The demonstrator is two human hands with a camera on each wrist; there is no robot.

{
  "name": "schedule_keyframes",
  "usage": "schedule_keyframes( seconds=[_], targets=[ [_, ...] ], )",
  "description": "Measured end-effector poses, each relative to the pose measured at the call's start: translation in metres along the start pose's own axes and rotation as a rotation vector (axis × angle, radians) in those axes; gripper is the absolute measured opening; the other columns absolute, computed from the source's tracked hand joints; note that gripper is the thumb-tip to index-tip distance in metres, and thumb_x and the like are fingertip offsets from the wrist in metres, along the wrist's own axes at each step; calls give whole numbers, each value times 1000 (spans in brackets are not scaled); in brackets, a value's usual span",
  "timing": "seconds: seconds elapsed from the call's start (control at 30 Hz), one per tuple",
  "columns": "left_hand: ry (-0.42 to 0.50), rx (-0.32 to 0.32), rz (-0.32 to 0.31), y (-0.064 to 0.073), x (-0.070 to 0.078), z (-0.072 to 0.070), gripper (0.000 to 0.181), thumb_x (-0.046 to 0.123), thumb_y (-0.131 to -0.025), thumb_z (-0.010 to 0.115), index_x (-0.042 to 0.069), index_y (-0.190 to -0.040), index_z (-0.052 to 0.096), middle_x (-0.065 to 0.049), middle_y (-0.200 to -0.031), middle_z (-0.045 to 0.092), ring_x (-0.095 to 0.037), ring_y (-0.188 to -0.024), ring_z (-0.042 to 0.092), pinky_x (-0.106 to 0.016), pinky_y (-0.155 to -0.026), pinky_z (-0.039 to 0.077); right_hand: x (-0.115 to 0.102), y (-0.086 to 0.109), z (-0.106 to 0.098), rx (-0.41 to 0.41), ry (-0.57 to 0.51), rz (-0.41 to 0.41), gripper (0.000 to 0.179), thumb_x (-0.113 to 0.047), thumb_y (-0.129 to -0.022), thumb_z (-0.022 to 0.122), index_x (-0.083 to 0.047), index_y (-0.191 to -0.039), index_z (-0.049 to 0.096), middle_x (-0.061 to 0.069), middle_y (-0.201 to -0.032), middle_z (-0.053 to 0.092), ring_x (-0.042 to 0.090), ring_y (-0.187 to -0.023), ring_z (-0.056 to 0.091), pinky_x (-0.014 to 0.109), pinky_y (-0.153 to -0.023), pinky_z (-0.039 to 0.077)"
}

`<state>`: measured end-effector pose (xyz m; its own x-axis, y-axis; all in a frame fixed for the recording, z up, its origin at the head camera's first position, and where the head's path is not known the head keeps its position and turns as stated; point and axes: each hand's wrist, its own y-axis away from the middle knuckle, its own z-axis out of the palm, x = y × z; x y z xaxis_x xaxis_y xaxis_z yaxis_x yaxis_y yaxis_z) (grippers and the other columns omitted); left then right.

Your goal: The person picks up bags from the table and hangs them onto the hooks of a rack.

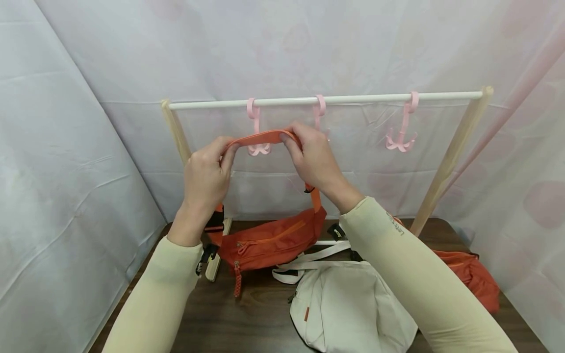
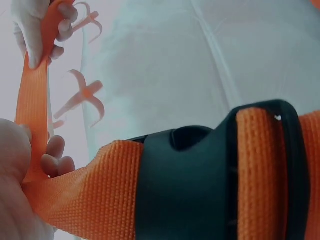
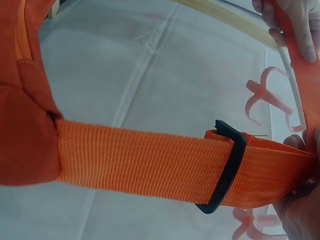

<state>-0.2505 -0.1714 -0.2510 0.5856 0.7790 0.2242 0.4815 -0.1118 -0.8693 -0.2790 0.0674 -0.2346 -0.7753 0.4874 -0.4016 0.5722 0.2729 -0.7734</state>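
Both hands hold up an orange webbing strap (image 1: pixel 260 138), stretched nearly level between them. My left hand (image 1: pixel 206 169) pinches its left end between thumb and fingers; my right hand (image 1: pixel 311 156) grips the right end the same way. From the strap hangs a red-orange waist bag (image 1: pixel 273 240) with a zipped front and a braided zip pull. A black buckle (image 2: pixel 185 180) joins the strap below the left hand, and a black slider (image 3: pixel 225 167) sits on it below the right. Behind the strap, a pink hook (image 1: pixel 259 148) hangs from the rail, partly covered by the webbing.
A white rail (image 1: pixel 362 99) on wooden posts (image 1: pixel 454 157) carries two further pink hooks, one at right (image 1: pixel 400 142), one behind the right hand. On the brown table (image 1: pixel 247 318) lie a cream bag (image 1: pixel 344 304) and, beyond the right sleeve, another red-orange bag (image 1: pixel 474 279). Pale curtains surround everything.
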Motion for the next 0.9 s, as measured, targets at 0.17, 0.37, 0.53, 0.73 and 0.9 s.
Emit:
schedule_keyframes(
  seconds=[0.17,0.37,0.53,0.73,0.9],
  targets=[
    [-22,-5,-15,-4,-2,0,30,32,-110,62,5,-110,76,-9,-77,66,-26,-59,51,-39,-55,36,1,-7,2,-23,4,45,17,-19,-110,61,-5,-107,71,5,-80,56,21,-70,47,34,-66,39],
    [-44,-8,-30,-10,-5,2,32,34,-110,60,6,-112,75,-8,-74,61,-27,-61,51,-40,-57,36,4,-14,6,-18,11,48,18,-18,-110,60,-4,-106,71,5,-81,57,21,-71,48,33,-67,39],
    [-57,-12,-38,-13,-9,5,34,36,-110,59,6,-113,74,-9,-75,62,-27,-62,51,-40,-58,37,7,-20,8,-25,18,56,17,-18,-111,59,-5,-106,70,6,-81,57,22,-73,47,33,-68,39],
    [-65,-4,-44,-14,-15,11,33,35,-110,59,6,-112,74,-10,-77,64,-28,-64,53,-41,-59,38,11,-24,9,-60,25,74,17,-20,-111,59,-6,-108,70,5,-86,60,22,-77,49,34,-71,41],
    [-67,-27,-65,-15,-19,17,33,35,-111,57,6,-111,73,-11,-83,69,-29,-65,54,-39,-60,37,17,-26,11,-81,33,89,17,-20,-111,59,-7,-111,70,4,-90,62,22,-81,50,34,-74,42]
  ],
)
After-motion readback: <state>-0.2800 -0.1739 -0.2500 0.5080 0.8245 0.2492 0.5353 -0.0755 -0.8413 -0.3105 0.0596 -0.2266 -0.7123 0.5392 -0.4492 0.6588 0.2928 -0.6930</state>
